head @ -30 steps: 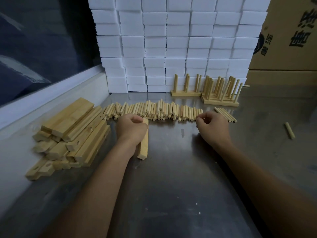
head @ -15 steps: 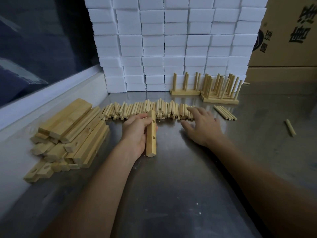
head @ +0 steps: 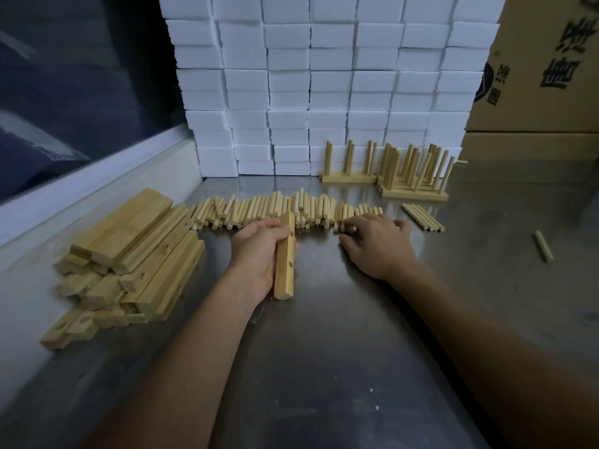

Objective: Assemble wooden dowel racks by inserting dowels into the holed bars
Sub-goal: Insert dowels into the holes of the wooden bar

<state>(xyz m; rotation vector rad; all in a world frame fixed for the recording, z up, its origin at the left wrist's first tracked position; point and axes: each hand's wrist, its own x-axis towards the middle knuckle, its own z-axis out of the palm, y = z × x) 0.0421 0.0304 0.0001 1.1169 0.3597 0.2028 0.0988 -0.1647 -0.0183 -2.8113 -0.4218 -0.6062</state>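
Change: since half a second ago the bar has been kept in the left hand at almost the same tilt, and the right hand has been kept flat at the dowel row; a second ago the right hand was curled at the row's right end and the bar lay lower, under the left hand.
Left hand (head: 259, 251): curled round the bar's upper half, thumb over the top, the rest of the fingers hidden behind the wood.
Bar (head: 284, 264): held nearly upright, lower end on or just above the desk (cannot be told), two holes shown on its right face.
Right hand (head: 376, 243): spread palm-down with fingers relaxed, fingertips touching the dowels at the row's right part; nothing is gripped.
Dowels (head: 278, 209): a long row laid side by side at 12 o'clock of both hands, its middle partly hidden by the bar's top.
Bar relative to hands: at 9 o'clock of the right hand, well apart from it.
Bar pile (head: 129, 254): stacked loosely at 9 o'clock of the left hand, holes seen in several pieces.
Small dowel group (head: 423, 216): a few laid at 2 o'clock of the right hand, near it.
Lone dowel (head: 543, 246): left apart at 3 o'clock.
Racks (head: 411, 173): finished ones stood at 1 o'clock, behind the row, dowels upright or leaning.
White blocks (head: 324, 82): stacked as a wall at the back.
Boxes (head: 544, 66): cardboard, at the far right.
Desk (head: 324, 367): bare metal in front of the hands.
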